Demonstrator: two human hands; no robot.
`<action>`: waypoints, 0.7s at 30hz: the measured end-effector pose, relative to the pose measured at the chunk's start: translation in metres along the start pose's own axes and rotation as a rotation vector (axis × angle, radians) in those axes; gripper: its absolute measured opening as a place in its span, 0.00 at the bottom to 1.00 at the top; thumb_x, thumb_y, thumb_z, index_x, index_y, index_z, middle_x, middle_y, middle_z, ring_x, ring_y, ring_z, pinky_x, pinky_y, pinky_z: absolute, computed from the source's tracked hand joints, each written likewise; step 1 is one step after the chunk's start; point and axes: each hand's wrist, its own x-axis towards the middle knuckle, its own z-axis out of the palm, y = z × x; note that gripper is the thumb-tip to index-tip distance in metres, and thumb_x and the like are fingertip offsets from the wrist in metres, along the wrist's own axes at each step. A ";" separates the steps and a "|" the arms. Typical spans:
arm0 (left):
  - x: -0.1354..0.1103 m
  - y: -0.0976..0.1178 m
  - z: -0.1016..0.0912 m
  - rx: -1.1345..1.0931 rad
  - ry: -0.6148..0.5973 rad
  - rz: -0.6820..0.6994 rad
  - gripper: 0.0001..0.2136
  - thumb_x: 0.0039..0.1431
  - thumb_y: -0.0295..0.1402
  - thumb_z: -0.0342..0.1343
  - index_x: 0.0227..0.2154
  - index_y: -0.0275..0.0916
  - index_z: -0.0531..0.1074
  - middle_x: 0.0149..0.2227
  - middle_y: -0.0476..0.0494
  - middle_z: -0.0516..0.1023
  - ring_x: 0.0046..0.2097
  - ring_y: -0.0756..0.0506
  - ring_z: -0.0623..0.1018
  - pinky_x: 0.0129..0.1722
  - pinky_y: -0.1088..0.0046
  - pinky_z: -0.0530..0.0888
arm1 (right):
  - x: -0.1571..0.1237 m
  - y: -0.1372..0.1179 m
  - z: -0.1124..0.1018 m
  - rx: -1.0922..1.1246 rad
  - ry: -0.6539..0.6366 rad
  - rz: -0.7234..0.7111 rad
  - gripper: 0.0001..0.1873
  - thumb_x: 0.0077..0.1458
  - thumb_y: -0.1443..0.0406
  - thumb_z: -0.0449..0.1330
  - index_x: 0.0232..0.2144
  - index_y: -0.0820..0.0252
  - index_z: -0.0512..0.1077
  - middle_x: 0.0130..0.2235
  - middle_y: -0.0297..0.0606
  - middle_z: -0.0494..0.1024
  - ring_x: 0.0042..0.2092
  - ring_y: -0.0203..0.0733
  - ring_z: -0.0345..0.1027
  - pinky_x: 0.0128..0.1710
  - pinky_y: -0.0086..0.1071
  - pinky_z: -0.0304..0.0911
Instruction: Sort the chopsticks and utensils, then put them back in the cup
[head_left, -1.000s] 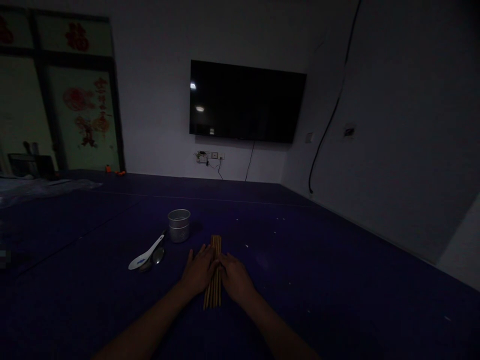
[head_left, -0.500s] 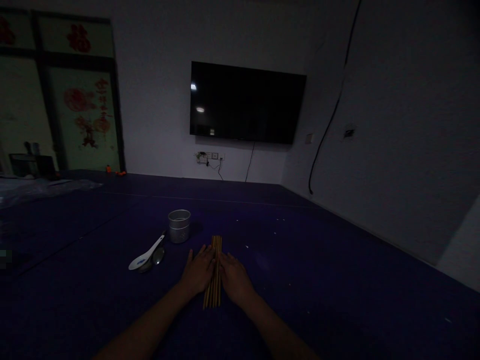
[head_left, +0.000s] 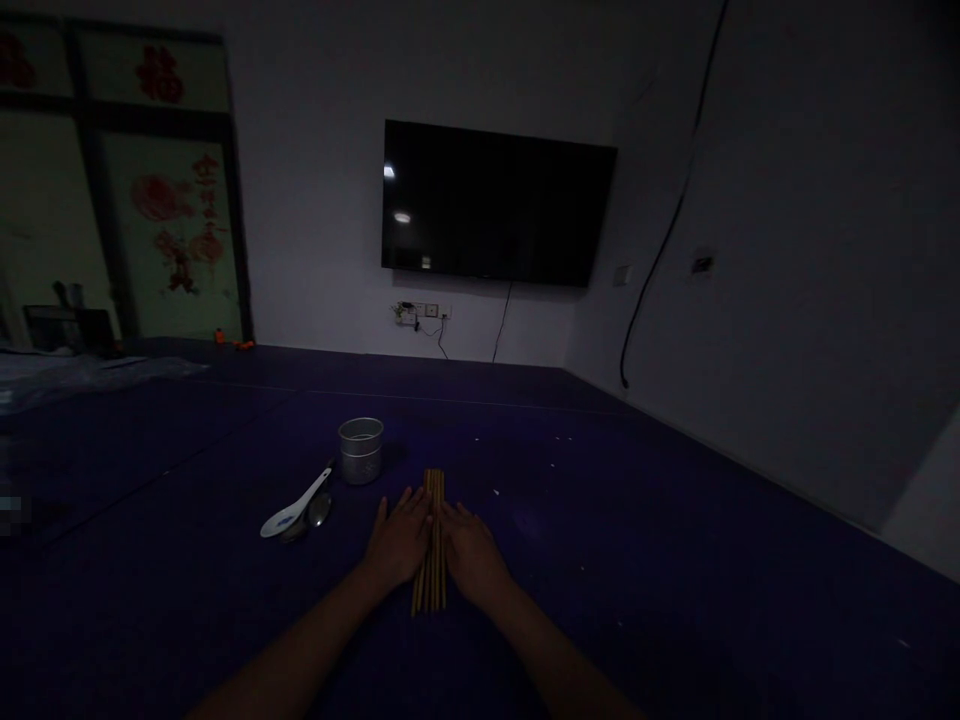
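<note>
In the head view, a bundle of slender sticks [head_left: 436, 550] lies on the dark blue-purple surface [head_left: 645, 570], well apart from its far edge and its right edge; the near edge is out of frame. The sticks are straight, yellowish-brown and slightly darker toward the far ends, laid side by side and pointing roughly toward the far edge. Their far ends sit closely packed and nearly level, while the near ends splay a little, with thin dark gaps between. In this dim light their exact number and any markings cannot be told.

The left hand [head_left: 397, 542] rests palm down against the bundle's left side, its grip spread, fingertips overlapping the outer sticks. The right hand [head_left: 474, 555] lies along the right side, its grip also flat, fingers extended rather than curled. Toward the surface's left edge stand a metal cup [head_left: 361, 456] and, nearer, a white spoon [head_left: 283, 519].
</note>
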 end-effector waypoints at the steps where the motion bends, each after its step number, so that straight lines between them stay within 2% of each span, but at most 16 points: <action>1: 0.000 0.000 0.000 -0.003 -0.006 -0.003 0.25 0.65 0.36 0.28 0.61 0.37 0.53 0.64 0.42 0.54 0.65 0.41 0.53 0.61 0.49 0.48 | 0.000 -0.001 -0.001 0.000 0.000 0.004 0.27 0.58 0.71 0.42 0.59 0.59 0.59 0.60 0.43 0.61 0.62 0.51 0.50 0.58 0.49 0.51; 4: 0.001 0.000 -0.001 -0.009 -0.002 0.000 0.24 0.65 0.36 0.28 0.62 0.38 0.53 0.64 0.42 0.54 0.65 0.42 0.53 0.61 0.48 0.49 | -0.001 -0.002 -0.003 0.003 0.011 0.016 0.27 0.58 0.71 0.42 0.59 0.59 0.59 0.60 0.42 0.62 0.62 0.50 0.50 0.58 0.48 0.50; 12: 0.000 0.000 -0.002 0.019 0.003 0.007 0.23 0.65 0.35 0.30 0.60 0.43 0.55 0.63 0.45 0.57 0.64 0.42 0.54 0.61 0.49 0.48 | 0.001 0.000 0.000 -0.008 0.027 0.042 0.26 0.58 0.71 0.42 0.58 0.64 0.60 0.59 0.45 0.63 0.62 0.49 0.50 0.58 0.45 0.52; 21: 0.000 0.000 -0.001 0.013 0.019 0.022 0.24 0.65 0.34 0.30 0.60 0.39 0.56 0.64 0.43 0.55 0.65 0.41 0.53 0.61 0.47 0.50 | 0.002 0.002 0.000 -0.002 0.001 0.031 0.26 0.59 0.69 0.43 0.59 0.61 0.59 0.60 0.43 0.61 0.63 0.50 0.49 0.59 0.48 0.49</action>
